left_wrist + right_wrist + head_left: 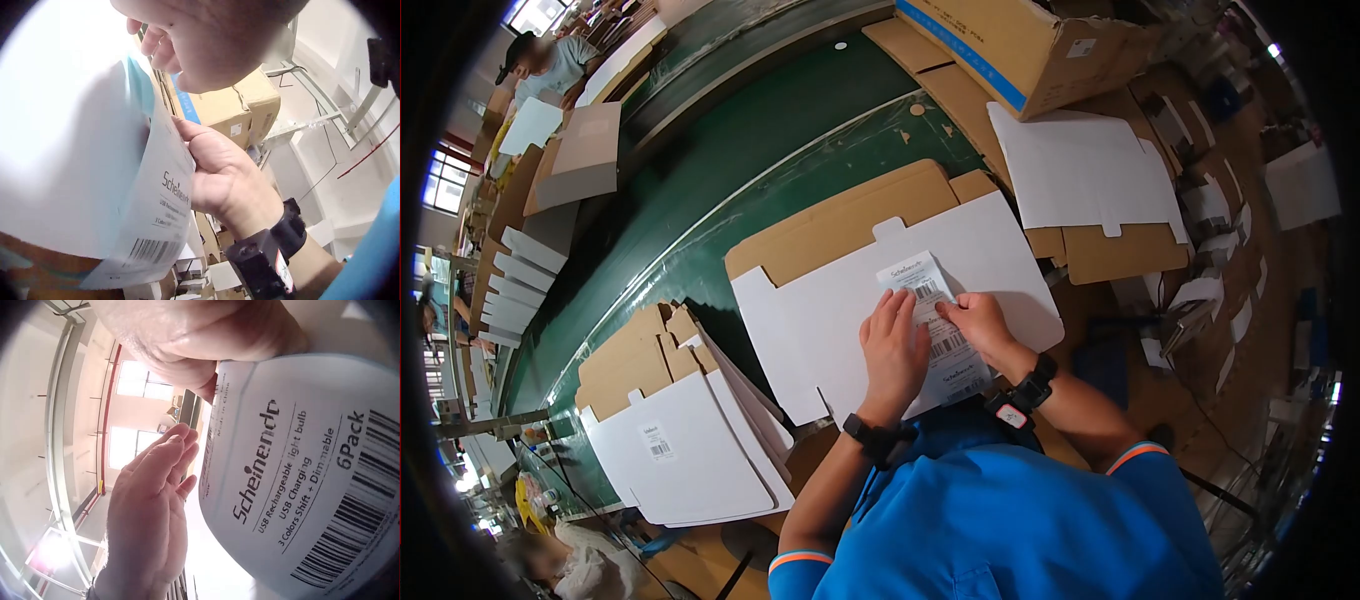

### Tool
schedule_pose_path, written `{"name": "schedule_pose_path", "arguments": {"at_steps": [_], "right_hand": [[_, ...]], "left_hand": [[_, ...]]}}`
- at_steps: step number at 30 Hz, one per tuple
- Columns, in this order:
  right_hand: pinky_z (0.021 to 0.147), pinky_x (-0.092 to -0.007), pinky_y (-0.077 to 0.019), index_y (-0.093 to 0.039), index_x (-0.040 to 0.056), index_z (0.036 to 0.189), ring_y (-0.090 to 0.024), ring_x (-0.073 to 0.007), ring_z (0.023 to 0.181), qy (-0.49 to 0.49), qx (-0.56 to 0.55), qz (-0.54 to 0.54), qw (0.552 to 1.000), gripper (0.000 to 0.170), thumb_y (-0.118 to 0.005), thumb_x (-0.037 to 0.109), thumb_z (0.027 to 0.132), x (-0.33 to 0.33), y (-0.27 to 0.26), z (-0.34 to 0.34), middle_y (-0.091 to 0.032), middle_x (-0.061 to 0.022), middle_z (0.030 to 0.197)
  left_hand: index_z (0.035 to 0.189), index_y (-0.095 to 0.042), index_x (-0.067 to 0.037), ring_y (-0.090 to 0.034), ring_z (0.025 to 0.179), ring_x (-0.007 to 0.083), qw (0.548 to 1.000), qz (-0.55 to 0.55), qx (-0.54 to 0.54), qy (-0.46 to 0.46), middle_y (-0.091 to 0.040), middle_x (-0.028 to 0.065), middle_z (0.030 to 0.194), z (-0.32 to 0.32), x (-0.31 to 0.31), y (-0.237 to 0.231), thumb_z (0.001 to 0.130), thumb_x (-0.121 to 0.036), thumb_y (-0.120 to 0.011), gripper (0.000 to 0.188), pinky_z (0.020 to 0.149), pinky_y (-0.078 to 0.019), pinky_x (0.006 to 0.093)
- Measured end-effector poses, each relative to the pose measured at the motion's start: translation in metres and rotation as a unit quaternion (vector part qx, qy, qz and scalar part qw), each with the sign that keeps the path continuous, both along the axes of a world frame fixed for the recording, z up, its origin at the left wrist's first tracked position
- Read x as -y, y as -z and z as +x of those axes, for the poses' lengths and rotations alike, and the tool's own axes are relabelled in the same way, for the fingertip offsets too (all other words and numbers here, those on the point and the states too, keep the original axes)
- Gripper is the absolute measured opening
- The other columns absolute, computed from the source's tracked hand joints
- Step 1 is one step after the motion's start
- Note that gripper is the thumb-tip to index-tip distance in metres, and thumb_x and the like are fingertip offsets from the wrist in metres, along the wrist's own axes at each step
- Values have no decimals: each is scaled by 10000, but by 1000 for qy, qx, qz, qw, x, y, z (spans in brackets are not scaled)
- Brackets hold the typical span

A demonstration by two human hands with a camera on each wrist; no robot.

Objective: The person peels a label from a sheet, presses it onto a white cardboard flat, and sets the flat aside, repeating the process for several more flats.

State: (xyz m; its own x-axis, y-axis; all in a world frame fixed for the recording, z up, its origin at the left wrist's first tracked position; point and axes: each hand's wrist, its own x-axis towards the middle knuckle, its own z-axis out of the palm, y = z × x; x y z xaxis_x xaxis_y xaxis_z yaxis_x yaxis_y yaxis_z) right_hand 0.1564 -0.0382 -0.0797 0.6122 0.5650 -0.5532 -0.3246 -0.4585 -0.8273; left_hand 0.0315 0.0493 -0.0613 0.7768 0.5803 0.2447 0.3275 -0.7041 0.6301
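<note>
A strip of printed barcode labels point(949, 346) lies over a flat white cardboard box blank point(800, 318) in front of the person. The right hand point(983, 322) pinches the strip's right edge between thumb and fingers. In the left wrist view the strip curves away from the white board, and this right hand point(219, 165) grips its far edge. Fairly straight fingers of the left hand point(893, 350) lie at the strip's left side. Large print and a barcode show on the label strip point(306, 481) in the right wrist view, beside the left hand point(153, 515).
A stack of box blanks point(685, 455), the top one labelled point(657, 443), sits on the green table point(750, 185) at the left. Another white blank point(1090, 170) lies at the right, near a big carton point(1040, 60). A person point(550, 70) sits at the far left.
</note>
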Motion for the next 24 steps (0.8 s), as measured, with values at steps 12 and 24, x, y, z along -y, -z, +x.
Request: {"name": "schedule_pose_path", "arguments": {"at_steps": [12,24], "right_hand": [[542,-269,-444,-654,-55,805,-548,-90,601,1,13,8,1000,237,-633,177,845,1,5,1,-642,-78,676],[518,-309,-402,-590,-33,662,-470,-97,559,-9,69,-10,998,275,-670,188,805,4,22,3,-570,-65,582]], "left_hand": [[1232,-482,2,-364,1286,294,997,43,-65,29,-460,154,1321,22,-12,7,839,-209,-570,455,1028,-251,471],[1258,-461,-12,-355,1292,286,996,32,-79,29,-447,148,1336,28,-7,7,837,-235,-587,493,1038,-234,460]]}}
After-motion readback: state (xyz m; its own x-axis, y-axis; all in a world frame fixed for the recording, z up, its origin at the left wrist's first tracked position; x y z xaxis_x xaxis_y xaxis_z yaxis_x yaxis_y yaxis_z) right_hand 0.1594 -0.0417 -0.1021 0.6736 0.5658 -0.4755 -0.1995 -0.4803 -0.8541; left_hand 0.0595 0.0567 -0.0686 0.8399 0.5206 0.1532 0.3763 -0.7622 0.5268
